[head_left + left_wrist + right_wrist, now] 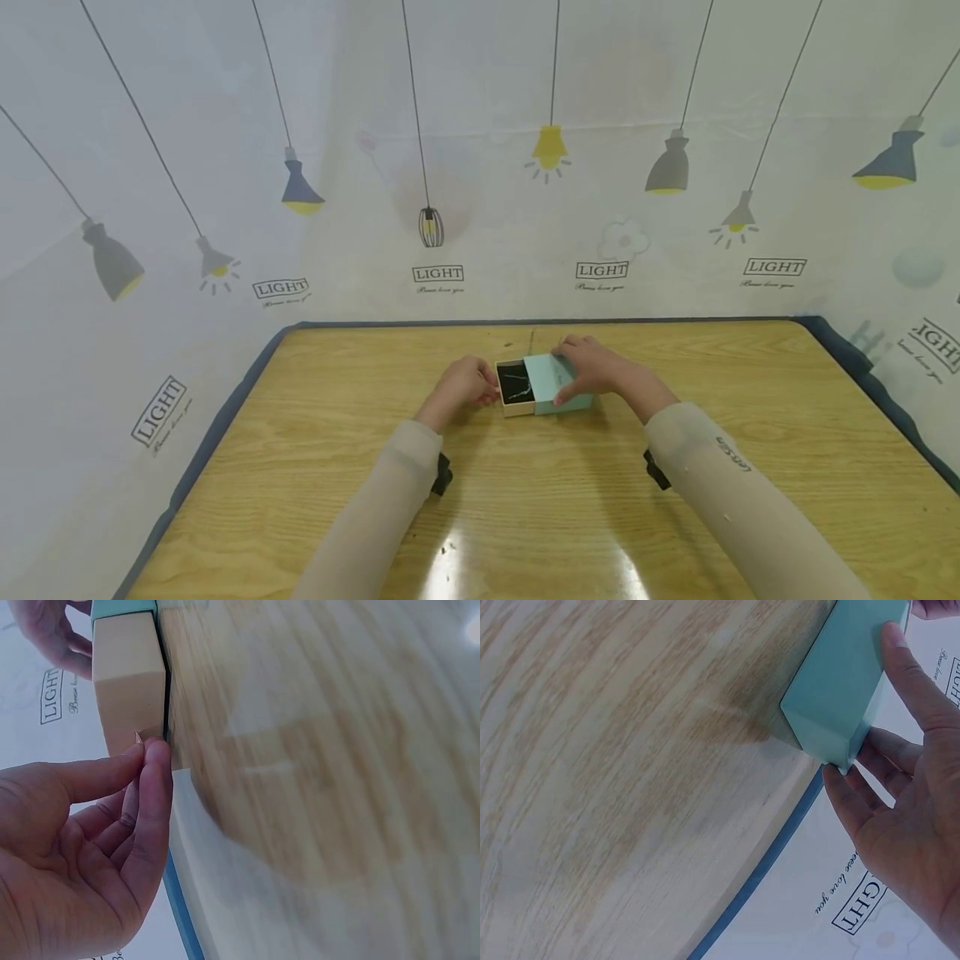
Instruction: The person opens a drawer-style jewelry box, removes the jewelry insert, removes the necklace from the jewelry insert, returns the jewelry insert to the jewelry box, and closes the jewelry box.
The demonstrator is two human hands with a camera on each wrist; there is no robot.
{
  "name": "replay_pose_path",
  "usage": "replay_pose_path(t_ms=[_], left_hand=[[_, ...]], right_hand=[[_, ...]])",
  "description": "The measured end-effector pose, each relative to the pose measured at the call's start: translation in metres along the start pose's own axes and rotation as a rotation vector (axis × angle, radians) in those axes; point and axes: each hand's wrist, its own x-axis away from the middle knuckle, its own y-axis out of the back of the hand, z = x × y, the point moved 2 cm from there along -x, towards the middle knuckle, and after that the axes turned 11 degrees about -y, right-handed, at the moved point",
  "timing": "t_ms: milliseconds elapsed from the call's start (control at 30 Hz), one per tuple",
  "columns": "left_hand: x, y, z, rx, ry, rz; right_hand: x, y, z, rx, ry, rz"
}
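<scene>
A small drawer-style jewelry box lies on the table, its cream inner drawer (pixel 517 409) partly out of the light teal sleeve (pixel 546 383) toward the left. Black lining (pixel 510 373) shows in the drawer, with a thin, pale chain-like piece (pixel 519 392) on it. My left hand (pixel 467 382) is at the drawer's end. Its thumb and index finger pinch a small pinkish tab (pixel 138 736) there, mostly hidden by the fingertips. From the far right side, my right hand (pixel 592 367) grips the sleeve, thumb on the near face and fingers around the back in the right wrist view.
The wooden table (pixel 337 467) has a dark blue border (pixel 247 392) along its edges. Behind it hangs a pale cloth (pixel 495 183) printed with lamps. Small dark specks (pixel 447 548) mark the near tabletop.
</scene>
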Motion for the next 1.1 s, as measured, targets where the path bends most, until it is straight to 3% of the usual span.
replay_pose_path(t_ms=[1100], left_hand=[[0.008,0.011,0.008,-0.064,-0.020,-0.019]], right_hand=[[-0.002,-0.002,-0.002,-0.002,0.012,-0.011]])
